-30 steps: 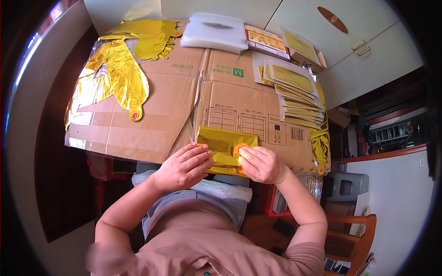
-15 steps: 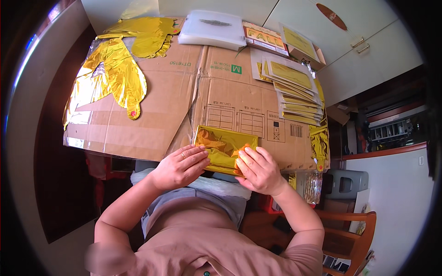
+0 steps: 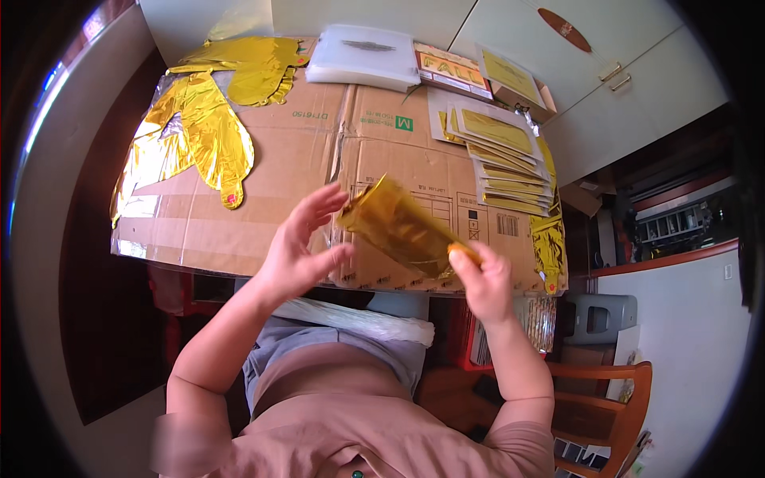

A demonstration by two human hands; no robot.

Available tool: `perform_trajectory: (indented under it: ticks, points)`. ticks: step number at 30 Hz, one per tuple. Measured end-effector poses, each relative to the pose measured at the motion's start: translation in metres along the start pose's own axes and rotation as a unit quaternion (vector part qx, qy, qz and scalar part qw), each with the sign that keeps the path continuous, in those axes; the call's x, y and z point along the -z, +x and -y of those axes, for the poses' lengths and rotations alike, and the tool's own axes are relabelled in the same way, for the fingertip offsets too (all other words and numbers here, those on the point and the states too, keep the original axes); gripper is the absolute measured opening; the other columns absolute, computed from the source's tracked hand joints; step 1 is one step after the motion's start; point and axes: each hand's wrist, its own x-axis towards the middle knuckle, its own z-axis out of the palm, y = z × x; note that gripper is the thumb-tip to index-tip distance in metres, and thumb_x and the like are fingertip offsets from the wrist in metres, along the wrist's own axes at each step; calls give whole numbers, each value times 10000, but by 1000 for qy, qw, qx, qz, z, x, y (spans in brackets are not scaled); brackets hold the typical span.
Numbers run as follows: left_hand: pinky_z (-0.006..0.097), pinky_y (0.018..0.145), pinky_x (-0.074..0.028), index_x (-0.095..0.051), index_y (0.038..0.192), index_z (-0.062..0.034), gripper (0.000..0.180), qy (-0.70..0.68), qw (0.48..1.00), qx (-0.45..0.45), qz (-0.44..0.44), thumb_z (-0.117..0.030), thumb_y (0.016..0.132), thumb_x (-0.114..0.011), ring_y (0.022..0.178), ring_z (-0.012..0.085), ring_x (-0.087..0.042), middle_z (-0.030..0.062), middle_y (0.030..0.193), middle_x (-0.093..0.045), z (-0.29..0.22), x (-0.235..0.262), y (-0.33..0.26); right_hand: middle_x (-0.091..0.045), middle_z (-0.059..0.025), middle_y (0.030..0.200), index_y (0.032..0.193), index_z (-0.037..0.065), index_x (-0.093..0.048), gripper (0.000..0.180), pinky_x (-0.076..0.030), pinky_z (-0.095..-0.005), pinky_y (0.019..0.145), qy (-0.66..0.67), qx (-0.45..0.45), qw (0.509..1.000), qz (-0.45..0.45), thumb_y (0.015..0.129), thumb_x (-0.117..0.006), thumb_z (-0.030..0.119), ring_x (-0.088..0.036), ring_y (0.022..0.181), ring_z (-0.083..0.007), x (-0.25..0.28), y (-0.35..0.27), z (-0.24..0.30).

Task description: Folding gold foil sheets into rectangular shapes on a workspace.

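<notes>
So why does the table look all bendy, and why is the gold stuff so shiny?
In the head view, the fisheye lens curves the cardboard edges and leaves a dark round rim; daylight glares off the flat gold balloons at the left; the folded gold foil, between left hand and right hand, looks slightly smeared.

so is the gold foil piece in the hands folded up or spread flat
Folded. The gold foil piece is a compact, narrow packet held tilted above the cardboard, the right hand pinching its lower end, the left hand open at its upper end.

r hand (image 3: 484, 280) pinching gold foil packet (image 3: 401, 227), l hand (image 3: 299, 247) beside
</notes>
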Motion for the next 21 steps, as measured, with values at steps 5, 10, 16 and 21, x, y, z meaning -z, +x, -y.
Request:
perform_trajectory:
  ticks: [5,10,16,21]
  points:
    - [394,1004,-522,-296,1549,-6,786,-279,927,248,-8,-185,928,-744,1208,248,-601,161,1441,-492,-6,-9,27,-729,-30,1020,1131,2,-712,217,-515,-270,818,364,-96,926,40,955,-689,125,-655,890,-101,0,31,-21]
    - [398,948,-553,-344,1502,-19,675,-343,894,272,-98,-123,944,-710,1081,200,-628,114,1292,-527,8,-18,22,-738,-67,1055,1135,11,-709,204,-559,-322,878,458,-164,871,71,961,-666,108,-698,932,-159,-8,28,-35]
    - [328,883,-531,-332,1517,-12,716,-389,879,255,-106,-116,931,-731,1071,169,-625,83,1241,-592,8,-25,22,-730,-78,1094,1189,19,-677,247,-574,-360,889,484,-180,854,64,964,-658,120,-709,964,-188,-18,20,-42]
    - [290,849,-519,-580,1312,-54,378,-450,845,287,-8,-140,963,-697,1017,137,-648,51,1162,-682,17,-25,18,-723,-76,1122,1198,27,-672,252,-576,-373,892,491,-180,851,45,967,-656,127,-702,996,-189,-30,13,-39]
